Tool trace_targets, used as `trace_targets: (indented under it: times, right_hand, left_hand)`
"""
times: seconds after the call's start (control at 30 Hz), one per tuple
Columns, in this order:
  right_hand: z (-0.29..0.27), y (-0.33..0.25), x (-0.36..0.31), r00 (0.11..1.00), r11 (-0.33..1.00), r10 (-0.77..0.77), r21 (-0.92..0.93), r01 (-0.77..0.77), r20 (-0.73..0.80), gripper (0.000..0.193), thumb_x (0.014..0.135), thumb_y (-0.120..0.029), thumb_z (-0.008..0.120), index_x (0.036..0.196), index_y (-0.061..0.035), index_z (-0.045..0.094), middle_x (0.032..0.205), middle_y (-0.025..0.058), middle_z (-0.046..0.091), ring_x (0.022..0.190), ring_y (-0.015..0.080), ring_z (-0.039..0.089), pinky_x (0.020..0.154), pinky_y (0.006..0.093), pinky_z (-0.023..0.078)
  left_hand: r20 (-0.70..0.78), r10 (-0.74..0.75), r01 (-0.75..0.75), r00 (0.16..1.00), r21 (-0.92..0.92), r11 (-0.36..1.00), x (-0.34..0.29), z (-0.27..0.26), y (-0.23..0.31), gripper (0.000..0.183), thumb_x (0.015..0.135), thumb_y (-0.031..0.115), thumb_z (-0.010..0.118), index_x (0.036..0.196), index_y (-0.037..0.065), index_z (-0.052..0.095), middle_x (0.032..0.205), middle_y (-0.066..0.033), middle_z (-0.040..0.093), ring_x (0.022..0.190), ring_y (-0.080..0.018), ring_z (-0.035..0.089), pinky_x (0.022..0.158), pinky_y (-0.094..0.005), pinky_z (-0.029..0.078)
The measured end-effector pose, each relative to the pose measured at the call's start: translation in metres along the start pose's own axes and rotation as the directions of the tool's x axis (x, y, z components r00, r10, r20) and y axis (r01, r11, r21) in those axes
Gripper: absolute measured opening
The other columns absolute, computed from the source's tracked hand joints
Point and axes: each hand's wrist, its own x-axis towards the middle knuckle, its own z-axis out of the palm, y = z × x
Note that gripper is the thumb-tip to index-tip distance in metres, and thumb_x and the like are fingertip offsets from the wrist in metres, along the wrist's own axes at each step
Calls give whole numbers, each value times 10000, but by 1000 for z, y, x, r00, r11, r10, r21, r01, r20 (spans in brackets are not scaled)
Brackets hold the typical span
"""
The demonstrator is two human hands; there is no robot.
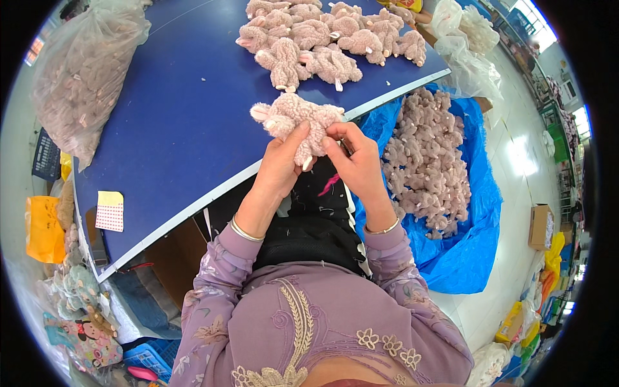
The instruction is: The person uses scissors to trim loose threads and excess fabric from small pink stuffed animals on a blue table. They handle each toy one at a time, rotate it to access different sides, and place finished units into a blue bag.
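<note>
We hold a fluffy pink toy [293,111] over the near edge of the blue surface [174,109], our left hand [276,166] gripping its body, our right hand's [362,164] fingers [349,131] pinching its side, with similar toys [342,39] heaped farther back

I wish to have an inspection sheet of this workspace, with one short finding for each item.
Surface: blue table, pale-edged.
Job's things: pink plush, held; similar pile on the table's far part; blue bag at right, full of plush pieces.
Clutter: paper sheet and bulging clear bag, left.
Hands: left hand and right hand both gripping the plush.
Cables: nothing seen.
Surroundings: cardboard box on pale floor, right.
</note>
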Motion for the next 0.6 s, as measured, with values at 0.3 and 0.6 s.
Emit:
trace_targets:
  times: [0.3,0.6]
  right_hand:
    - [5,8,0,993,999,-6,47,11,-120,125,854,-45,662,939,15,593,750,36,579,635,58,499,565,213,410]
    - [6,-21,-1,984,971,-178,-165,171,-29,89,810,-28,690,876,0,638,737,35,528,626,98,495,544,253,396]
  left_hand:
    - [-38,116,-118,993,-46,992,-8,8,7,216,951,221,588,1071,42,599,851,-13,627,613,-61,540,446,-212,371]
    - [-155,205,-198,966,60,978,-6,10,1,188,932,209,625,1031,50,604,803,6,611,570,-43,496,436,-203,324]
